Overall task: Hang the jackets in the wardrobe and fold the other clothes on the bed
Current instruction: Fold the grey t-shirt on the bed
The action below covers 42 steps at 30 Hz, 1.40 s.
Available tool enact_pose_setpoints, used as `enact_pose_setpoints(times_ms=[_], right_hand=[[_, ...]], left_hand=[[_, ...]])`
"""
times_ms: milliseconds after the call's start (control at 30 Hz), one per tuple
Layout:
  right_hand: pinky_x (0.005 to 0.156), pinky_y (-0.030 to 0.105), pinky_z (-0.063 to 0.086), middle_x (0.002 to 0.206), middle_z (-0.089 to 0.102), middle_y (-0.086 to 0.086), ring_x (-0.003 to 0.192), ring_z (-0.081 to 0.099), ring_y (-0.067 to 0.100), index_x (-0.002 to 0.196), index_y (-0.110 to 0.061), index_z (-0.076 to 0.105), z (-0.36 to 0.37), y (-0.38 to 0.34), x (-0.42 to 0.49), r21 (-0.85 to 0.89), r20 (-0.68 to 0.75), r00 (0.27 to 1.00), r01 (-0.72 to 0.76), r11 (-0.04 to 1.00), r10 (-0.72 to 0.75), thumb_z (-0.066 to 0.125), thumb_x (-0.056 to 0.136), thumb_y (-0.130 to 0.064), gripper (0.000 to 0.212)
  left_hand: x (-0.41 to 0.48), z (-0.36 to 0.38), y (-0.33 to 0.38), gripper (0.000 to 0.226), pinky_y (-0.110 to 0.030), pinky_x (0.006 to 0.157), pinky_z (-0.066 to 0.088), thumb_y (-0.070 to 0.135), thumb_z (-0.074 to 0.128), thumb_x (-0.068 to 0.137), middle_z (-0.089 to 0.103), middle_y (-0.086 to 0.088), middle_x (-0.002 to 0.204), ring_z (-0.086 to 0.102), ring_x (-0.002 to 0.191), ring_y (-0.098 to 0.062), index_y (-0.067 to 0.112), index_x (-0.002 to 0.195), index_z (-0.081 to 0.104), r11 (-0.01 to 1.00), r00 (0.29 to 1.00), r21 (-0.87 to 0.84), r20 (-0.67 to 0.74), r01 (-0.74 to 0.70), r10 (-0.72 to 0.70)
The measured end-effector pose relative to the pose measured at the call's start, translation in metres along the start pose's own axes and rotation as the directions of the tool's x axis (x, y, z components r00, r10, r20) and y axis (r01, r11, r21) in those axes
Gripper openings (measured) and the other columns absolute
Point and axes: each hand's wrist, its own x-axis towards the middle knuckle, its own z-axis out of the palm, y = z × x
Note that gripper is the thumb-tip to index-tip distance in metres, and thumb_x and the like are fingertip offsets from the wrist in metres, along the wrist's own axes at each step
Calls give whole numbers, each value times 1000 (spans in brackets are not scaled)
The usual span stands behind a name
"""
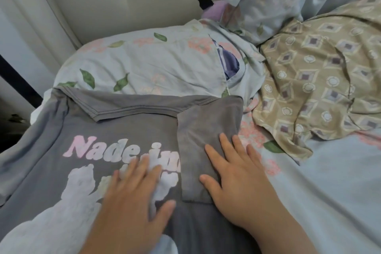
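Pressing flat with both, fingers straight, gripping nothing: left hand [132,198] on the print of the grey T-shirt [115,128], right hand [237,179] on the folded-in sleeve [204,128]. Mid-fold, by the look of it; next, probably bringing the other side in from the left edge of the bed [334,202]. Crowded by the pillow [140,64] toward the headboard [123,0]; open room rightward, short of the beige patterned cloth [319,80].

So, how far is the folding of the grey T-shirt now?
Done: the T-shirt lies spread print up, one sleeve folded in over the front. In hand: the right hand presses that sleeve flat, the left hand rests on the print. Left: the other sleeve is not yet folded, and the crumpled beige cloth lies unfolded. No jackets in view.
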Motion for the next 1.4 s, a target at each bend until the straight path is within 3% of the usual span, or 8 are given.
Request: enact_pose_setpoints(times_ms=[167, 433, 600, 800, 1000, 1133, 1267, 1400], right_hand=[[122, 41, -11, 164, -12, -10, 151, -17, 17, 155, -43, 2, 9, 2, 3, -136, 50, 997, -46, 990, 54, -2, 75, -82, 90], [123, 43, 3, 166, 6, -6, 153, 0, 19, 155, -42, 15, 3, -19, -2, -323, 55, 987, -127, 938, 153, 7, 77, -84, 88], [115, 56, 23, 149, 45, 13, 141, 36, 33, 128, -16, 58, 21, -103, 16, -175, -146, 989, 6, 984, -32, 56, 91, -36, 42], [119, 26, 15, 160, 30, 2, 149, 21, 17, 147, -22, 44, 71, -237, 81, 366, 2, 976, 202, 908, -218, 44, 101, -19, 45], [119, 38, 16, 161, 28, 0, 147, 26, 26, 145, -23, 45, 118, -252, 90, -15, -27, 955, 295, 955, -295, 37, 97, -45, 53], [120, 34, 12, 161, 27, -4, 149, 22, 23, 145, -25, 45, 123, -252, 87, 16, -55, 962, 269, 963, -267, 38, 97, -42, 52], [122, 34, 9, 164, 18, -7, 151, 14, 20, 153, -27, 33, 123, -253, 87, 14, -32, 966, 258, 966, -257, 37, 98, -45, 58], [123, 37, 9, 165, 13, -8, 151, 10, 19, 154, -29, 28, 124, -253, 88, -16, -9, 967, 254, 967, -255, 31, 97, -51, 61]], left_hand=[[-22, -3, -77, 111, -43, 121, -1, 93, -14, 49, -23, 16, 156, -9, 151, -15, 45, 149, -14, 942, 946, 187, 117, 277, -302], [-28, 18, -84, 99, -46, 120, -10, 91, 7, 70, -4, 7, 165, -11, 151, -18, 40, 155, 4, 969, 969, -4, 6, 247, -247], [-33, 14, -86, 82, -40, 121, -8, 73, 20, 83, 17, 11, 161, 6, 151, -13, 29, 152, 27, 952, 969, -236, -100, 196, -224], [-35, -26, -111, 15, -31, 73, 46, 2, 58, 84, 63, 4, 75, 58, 80, -25, 12, 75, 64, 446, 830, -857, -42, 256, -557], [-23, -58, -229, 36, -36, 87, 45, 35, 71, 79, 61, -4, 103, 56, 104, -29, 14, 108, 63, 709, 665, -520, -314, 476, -678], [2, -42, -271, 38, -35, 81, 53, 51, 72, 75, 69, -4, 94, 65, 95, -27, 17, 91, 69, 275, 640, -740, 261, 613, -723], [17, -27, -282, 23, -27, 53, 39, 33, 67, 81, 63, 2, 65, 63, 70, -24, 17, 65, 62, 260, 562, -803, 111, 537, -820], [31, -31, -279, 23, -41, 64, 51, 31, 67, 80, 67, -11, 68, 58, 67, -25, 12, 66, 65, 161, 582, -939, 50, 305, -812]])
